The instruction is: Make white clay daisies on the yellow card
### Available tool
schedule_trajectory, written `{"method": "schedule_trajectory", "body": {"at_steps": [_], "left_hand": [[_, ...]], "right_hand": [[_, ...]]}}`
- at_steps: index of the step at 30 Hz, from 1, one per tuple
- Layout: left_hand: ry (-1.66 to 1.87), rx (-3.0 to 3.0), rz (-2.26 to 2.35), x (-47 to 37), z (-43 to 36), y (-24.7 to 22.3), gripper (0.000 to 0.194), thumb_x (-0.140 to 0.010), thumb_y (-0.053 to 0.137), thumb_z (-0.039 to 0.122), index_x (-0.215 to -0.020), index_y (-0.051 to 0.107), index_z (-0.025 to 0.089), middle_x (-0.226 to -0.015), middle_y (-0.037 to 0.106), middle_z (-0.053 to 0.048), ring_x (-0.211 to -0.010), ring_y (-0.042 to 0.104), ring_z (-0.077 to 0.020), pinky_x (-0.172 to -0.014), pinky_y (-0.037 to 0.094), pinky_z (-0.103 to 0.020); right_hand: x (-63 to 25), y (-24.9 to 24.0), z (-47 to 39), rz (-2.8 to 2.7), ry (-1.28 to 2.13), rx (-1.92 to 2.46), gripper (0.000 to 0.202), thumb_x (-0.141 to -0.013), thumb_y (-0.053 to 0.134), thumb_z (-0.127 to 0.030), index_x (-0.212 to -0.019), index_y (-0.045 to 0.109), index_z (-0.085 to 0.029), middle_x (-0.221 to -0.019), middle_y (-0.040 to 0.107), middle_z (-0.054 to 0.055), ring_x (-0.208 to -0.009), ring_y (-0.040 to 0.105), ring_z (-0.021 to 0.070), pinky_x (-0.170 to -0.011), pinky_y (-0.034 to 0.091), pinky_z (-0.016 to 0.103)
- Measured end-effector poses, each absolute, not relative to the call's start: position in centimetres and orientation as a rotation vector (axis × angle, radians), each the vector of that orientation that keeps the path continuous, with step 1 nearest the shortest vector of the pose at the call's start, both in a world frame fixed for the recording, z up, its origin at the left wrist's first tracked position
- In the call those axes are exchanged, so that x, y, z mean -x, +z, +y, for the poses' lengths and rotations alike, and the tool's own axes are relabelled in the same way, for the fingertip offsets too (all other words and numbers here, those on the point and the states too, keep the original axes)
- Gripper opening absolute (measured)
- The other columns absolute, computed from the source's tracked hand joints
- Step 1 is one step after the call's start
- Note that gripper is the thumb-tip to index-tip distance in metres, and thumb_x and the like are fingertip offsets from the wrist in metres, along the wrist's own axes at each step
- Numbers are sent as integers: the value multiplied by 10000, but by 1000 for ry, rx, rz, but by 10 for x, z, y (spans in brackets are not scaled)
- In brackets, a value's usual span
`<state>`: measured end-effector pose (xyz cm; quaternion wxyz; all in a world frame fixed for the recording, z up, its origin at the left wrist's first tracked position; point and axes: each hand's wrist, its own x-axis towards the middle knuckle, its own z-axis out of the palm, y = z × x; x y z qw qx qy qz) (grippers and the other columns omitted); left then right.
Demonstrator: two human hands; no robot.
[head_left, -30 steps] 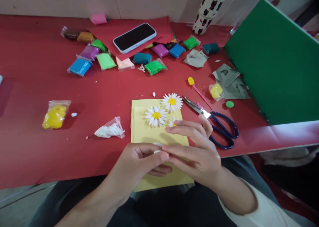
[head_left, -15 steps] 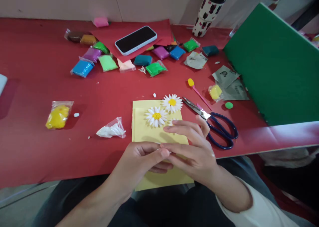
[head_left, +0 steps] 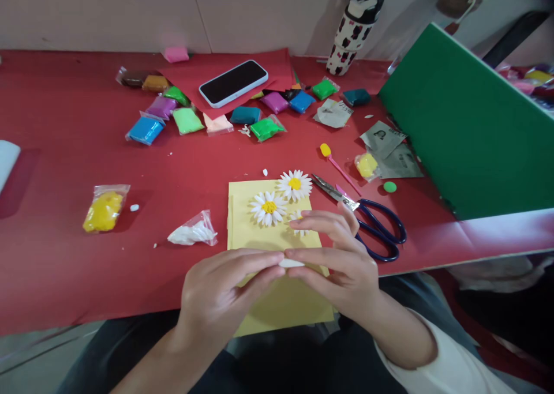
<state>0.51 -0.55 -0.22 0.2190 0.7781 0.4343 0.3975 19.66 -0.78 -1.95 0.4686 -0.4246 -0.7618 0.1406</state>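
Note:
A small white strip of clay sits between the thumb and forefinger of my right hand. From the other side, the thumb and forefinger of my left hand pinch the strip's left end. Both hands hover above yellow paper. Two white clay daisies with yellow centres, a nearer daisy and a farther daisy, lie on the paper's upper part. A third daisy is partly hidden by my right fingers. Just right of the paper are scissors with dark blue handles.
A bag of white clay and a bag of yellow clay lie to the left. Several coloured clay packets, a phone and a patterned tumbler line the back. At right a green board leans upright.
My left fingers have straightened and shifted to the strip's left end, so more of the white clay shows. The whole view has tilted slightly, and more of the third daisy is visible.

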Motion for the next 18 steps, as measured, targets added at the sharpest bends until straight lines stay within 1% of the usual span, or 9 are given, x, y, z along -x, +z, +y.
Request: {"method": "schedule_trajectory", "body": {"at_steps": [3, 5, 7, 10, 11, 13, 15, 18], "left_hand": [[1120, -2155, 1233, -5, -5, 0, 110, -872, 648, 305, -840, 705, 216, -789, 774, 44, -650, 726, -85, -653, 589, -126], [1124, -2156, 1244, -4, -5, 1, 125, -872, 646, 323, -834, 705, 219, -782, 774, 50, -652, 728, -82, -650, 586, -115], [1098, -2167, 1235, -2, -4, 1, 144, -869, 645, 351, -882, 706, 221, -823, 779, 41, -685, 736, -92, -663, 589, -118], [1036, -2188, 1199, -1, -4, -1, 243, -854, 650, 399, -1011, 691, 217, -931, 779, 12, -765, 747, -122, -687, 603, -143], [1031, -2196, 1181, -1, -4, -1, 252, -855, 648, 400, -1024, 688, 217, -941, 778, 7, -771, 748, -129, -686, 607, -153], [1051, -2209, 1145, -1, -3, -2, 198, -870, 637, 373, -986, 696, 224, -903, 780, 13, -735, 747, -129, -663, 613, -167], [1091, -2216, 1113, -2, -3, -3, 134, -885, 627, 329, -927, 702, 226, -841, 780, 24, -685, 741, -118, -639, 610, -165], [1103, -2205, 1098, -2, -4, -3, 120, -875, 644, 306, -921, 701, 211, -838, 780, 20, -683, 735, -102, -648, 600, -143]], "right_hand": [[-198, -19, -7, -1867, 323, 1040, 128, -824, 708, -297, -931, 722, -228, -1068, 697, 68, -1060, 630, 231, -1072, 251, 482], [-198, -18, -7, -1856, 322, 1040, 107, -825, 707, -291, -910, 720, -227, -1061, 696, 67, -1055, 632, 232, -1069, 250, 488], [-199, -18, -8, -1841, 329, 1044, 32, -827, 703, -252, -850, 723, -244, -1056, 694, 51, -1055, 630, 230, -1069, 243, 494], [-199, -18, -8, -1834, 343, 1045, 42, -827, 699, -223, -830, 726, -255, -1062, 691, 44, -1053, 629, 231, -1065, 238, 508], [-199, -18, -9, -1837, 346, 1040, 45, -829, 696, -224, -831, 727, -257, -1062, 690, 44, -1050, 630, 231, -1063, 239, 513], [-198, -18, -9, -1843, 351, 1033, 44, -836, 689, -237, -832, 727, -257, -1061, 688, 47, -1045, 629, 232, -1057, 248, 521], [-198, -19, -9, -1852, 347, 1032, 53, -838, 689, -279, -863, 725, -250, -1063, 686, 57, -1043, 626, 235, -1043, 278, 524], [-198, -19, -9, -1856, 353, 1009, 73, -844, 680, -298, -868, 719, -242, -1065, 682, 62, -1050, 621, 233, -965, 389, 483]]}}
